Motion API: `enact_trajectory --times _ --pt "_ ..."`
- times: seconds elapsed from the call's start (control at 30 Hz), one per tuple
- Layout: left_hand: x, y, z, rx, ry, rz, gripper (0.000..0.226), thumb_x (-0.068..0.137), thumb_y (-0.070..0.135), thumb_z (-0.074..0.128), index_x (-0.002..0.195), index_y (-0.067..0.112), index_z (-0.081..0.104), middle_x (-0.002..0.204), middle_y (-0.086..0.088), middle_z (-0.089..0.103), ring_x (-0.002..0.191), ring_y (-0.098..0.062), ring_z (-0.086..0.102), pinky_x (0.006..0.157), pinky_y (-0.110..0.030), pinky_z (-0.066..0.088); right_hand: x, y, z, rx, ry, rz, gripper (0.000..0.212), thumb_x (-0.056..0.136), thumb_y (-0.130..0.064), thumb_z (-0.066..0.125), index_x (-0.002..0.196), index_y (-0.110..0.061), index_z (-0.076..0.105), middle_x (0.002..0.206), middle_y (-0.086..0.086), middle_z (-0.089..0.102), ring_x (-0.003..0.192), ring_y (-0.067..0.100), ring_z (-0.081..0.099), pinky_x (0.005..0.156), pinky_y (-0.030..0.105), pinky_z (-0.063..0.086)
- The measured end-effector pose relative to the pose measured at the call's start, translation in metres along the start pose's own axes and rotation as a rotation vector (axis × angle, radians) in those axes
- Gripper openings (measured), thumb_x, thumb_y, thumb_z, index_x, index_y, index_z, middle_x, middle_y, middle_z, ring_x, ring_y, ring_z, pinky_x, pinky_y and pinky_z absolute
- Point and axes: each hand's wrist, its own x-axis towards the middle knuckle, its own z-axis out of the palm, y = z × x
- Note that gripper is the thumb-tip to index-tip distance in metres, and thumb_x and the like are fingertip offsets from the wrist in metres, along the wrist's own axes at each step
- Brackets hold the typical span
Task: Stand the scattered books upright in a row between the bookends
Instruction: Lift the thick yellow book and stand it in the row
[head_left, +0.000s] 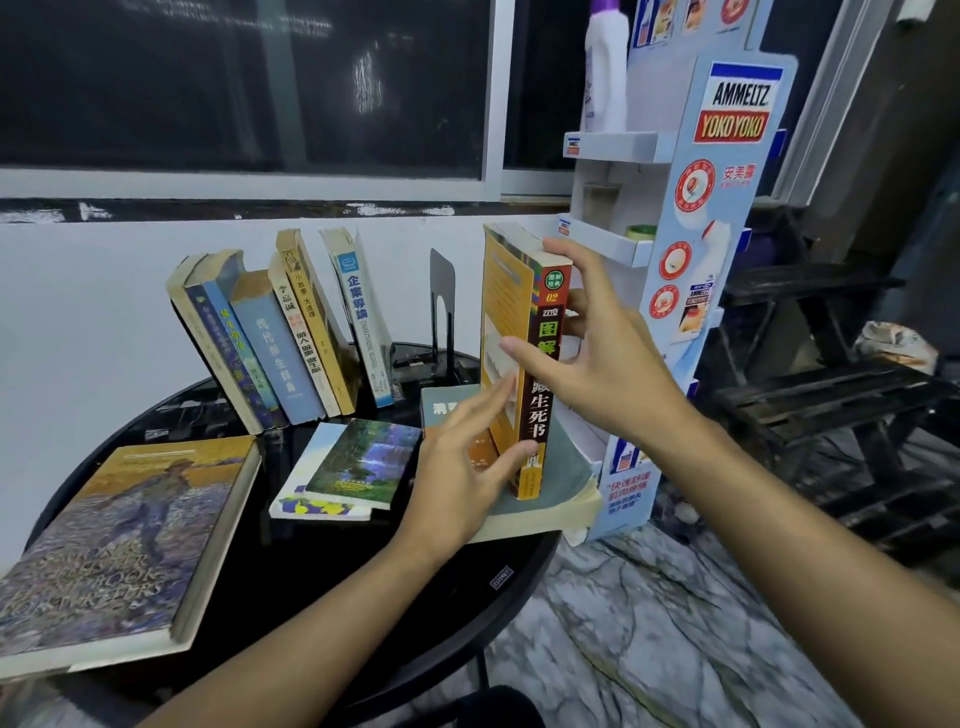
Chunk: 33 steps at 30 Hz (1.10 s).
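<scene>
Up close, a big book with a painted cover (119, 540) lies flat at the near edge of the round black table (322, 587). A bit further, two small books (348, 470) lie flat in a pile. The left hand (462, 467) has spread fingers and steadies the bottom of a tall orange book (511, 358). The right hand (597, 353) holds that book by its top, thumb in front, fingers behind. The book stands upright on a flat grey book (550, 488). So the step looks like carrying this book to the row. Next it likely needs a lift, then a slide into the gap by the black bookend (442, 306). Further back, six books (280, 332) lean in a row. Only one bookend shows
</scene>
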Motion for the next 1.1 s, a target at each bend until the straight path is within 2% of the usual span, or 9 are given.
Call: enact_trajectory --times 0.13,0.27,0.4,0.53,0.7,0.8,0.9,1.0,1.1 --pt "-0.001 0.001 0.001 -0.001 0.011 -0.023 0.07 0.087 0.027 0.077 0.15 0.031 0.046 0.147 0.017 0.053 0.136 0.0 0.048 0.116 -0.038 0.04 0.004 -0.004 0.013 -0.026 0.121 0.011 0.071 0.091 -0.032 0.075 0.144 -0.039 0.028 0.125 -0.007 0.066 0.107 0.013 0.067 0.086 0.037 0.061" --pt "-0.001 0.003 -0.001 -0.004 0.012 -0.035 0.069 0.086 0.027 0.078 0.148 0.032 0.048 0.145 0.019 0.054 0.134 -0.001 0.05 0.114 -0.039 0.043 0.004 -0.009 0.019 -0.044 0.165 -0.018 0.063 0.095 -0.019 0.069 0.145 -0.031 0.033 0.119 -0.003 0.069 0.096 0.007 0.069 0.078 0.013 0.057" --pt "0.001 0.004 -0.015 0.031 -0.027 -0.015 0.066 0.089 0.029 0.076 0.148 0.034 0.048 0.143 0.021 0.055 0.133 0.0 0.05 0.107 -0.038 0.05 0.007 -0.013 0.02 -0.059 0.193 -0.035 0.058 0.095 -0.016 0.068 0.143 -0.025 0.037 0.117 -0.003 0.07 0.096 0.007 0.068 0.079 0.016 0.057" --pt "0.01 0.005 -0.043 0.044 -0.001 -0.014 0.06 0.091 0.022 0.074 0.146 0.031 0.052 0.137 0.019 0.056 0.127 0.003 0.052 0.089 -0.028 0.06 0.012 -0.022 0.016 -0.044 0.228 -0.047 0.054 0.095 -0.018 0.069 0.139 -0.024 0.039 0.114 -0.012 0.068 0.099 0.004 0.068 0.082 0.021 0.059" --pt "0.037 -0.009 -0.101 0.337 0.123 -0.019 0.057 0.093 0.033 0.07 0.146 0.032 0.05 0.138 0.014 0.056 0.127 0.0 0.05 0.106 -0.037 0.051 0.02 -0.044 0.016 -0.014 0.188 -0.082 0.054 0.094 -0.018 0.071 0.138 -0.025 0.04 0.11 -0.02 0.061 0.091 -0.005 0.065 0.075 0.006 0.053" --pt "0.052 -0.017 -0.137 0.525 0.172 -0.014 0.055 0.095 0.034 0.068 0.146 0.028 0.049 0.145 0.007 0.053 0.135 -0.012 0.045 0.115 -0.041 0.039 0.024 -0.054 0.02 0.007 0.181 -0.104 0.053 0.093 -0.018 0.072 0.136 -0.025 0.041 0.103 -0.022 0.062 0.091 -0.007 0.065 0.074 0.009 0.055" --pt "0.069 -0.025 -0.17 0.706 0.21 0.029 0.058 0.093 0.033 0.07 0.147 0.025 0.049 0.144 0.002 0.054 0.135 -0.019 0.045 0.113 -0.044 0.039 0.027 -0.06 0.027 0.02 0.158 -0.113 0.052 0.093 -0.019 0.071 0.135 -0.027 0.041 0.1 -0.024 0.063 0.096 -0.001 0.067 0.076 0.016 0.058" --pt "0.086 -0.034 -0.199 0.922 0.183 0.065 0.063 0.09 0.038 0.07 0.147 0.026 0.046 0.146 0.002 0.051 0.137 -0.023 0.043 0.108 -0.056 0.041 0.029 -0.065 0.035 0.039 0.124 -0.109 0.052 0.093 -0.02 0.072 0.135 -0.027 0.041 0.095 -0.029 0.061 0.098 -0.007 0.065 0.075 0.01 0.055" --pt "0.102 -0.039 -0.219 1.086 0.166 0.055 0.067 0.088 0.044 0.07 0.149 0.03 0.044 0.151 0.003 0.047 0.142 -0.023 0.037 0.114 -0.055 0.03 0.031 -0.068 0.043 0.044 0.104 -0.103 0.053 0.093 -0.02 0.072 0.135 -0.027 0.041 0.096 -0.029 0.06 0.094 -0.01 0.064 0.074 0.007 0.053"
